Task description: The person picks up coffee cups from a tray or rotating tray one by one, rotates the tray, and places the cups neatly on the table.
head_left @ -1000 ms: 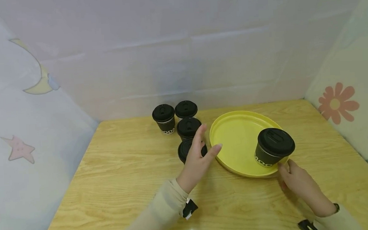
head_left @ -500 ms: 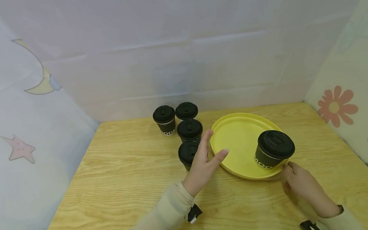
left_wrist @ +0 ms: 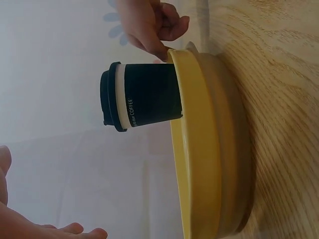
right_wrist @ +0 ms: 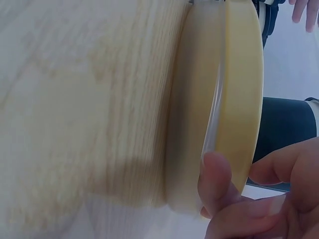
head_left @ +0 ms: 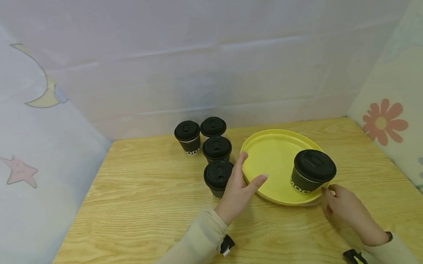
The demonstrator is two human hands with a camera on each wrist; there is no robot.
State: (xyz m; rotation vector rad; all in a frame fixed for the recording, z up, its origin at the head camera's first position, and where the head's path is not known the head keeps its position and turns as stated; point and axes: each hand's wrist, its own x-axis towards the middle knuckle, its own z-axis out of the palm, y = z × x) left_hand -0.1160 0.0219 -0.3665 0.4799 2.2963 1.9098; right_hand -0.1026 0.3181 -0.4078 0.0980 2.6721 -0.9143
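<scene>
A round yellow tray [head_left: 269, 161] lies on the table, with one black lidded paper coffee cup [head_left: 312, 171] upright near its right front edge. My right hand [head_left: 347, 206] pinches the tray's rim beside that cup; the right wrist view shows fingertips [right_wrist: 215, 177] on both sides of the edge. My left hand [head_left: 237, 192] is held with thumb and fingers spread, between the tray's left side and the nearest standing cup [head_left: 217, 177]. It holds nothing. In the left wrist view its fingers [left_wrist: 75, 229] are apart from the tray.
More black lidded cups stand left of the tray: a middle one [head_left: 217, 149], a back one [head_left: 213, 127] and a left one [head_left: 188, 135]. The wooden table [head_left: 129, 206] meets a pale cloth wall [head_left: 208, 69] behind, with printed cloth at both sides.
My left hand has moved right and slightly nearer, uncovering more of the closest standing cup. The right hand stays at the tray's rim, and the cup on the tray keeps its place.
</scene>
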